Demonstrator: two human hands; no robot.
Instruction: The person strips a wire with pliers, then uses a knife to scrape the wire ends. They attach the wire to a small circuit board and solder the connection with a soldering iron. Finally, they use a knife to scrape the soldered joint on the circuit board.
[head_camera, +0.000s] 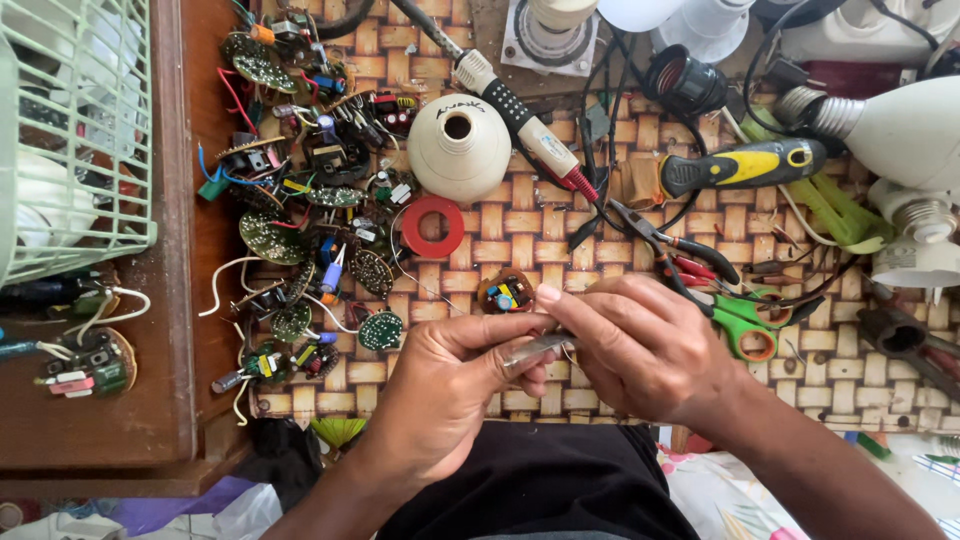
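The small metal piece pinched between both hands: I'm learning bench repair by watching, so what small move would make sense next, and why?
Probably bring the small metal piece down to the round circuit board just beyond the fingertips. Both the left hand and the right hand pinch it above the woven mat, and that board lies nearest, apart from the pile of boards. What the piece is cannot be told.

You are working in bright, soft daylight. It is strongest at the far right, where the white bulb looks washed out. Your hands make only faint shadows on the woven mat. The middle looks sharp. Straight lines bend near the edges, and the near corners look blurry.
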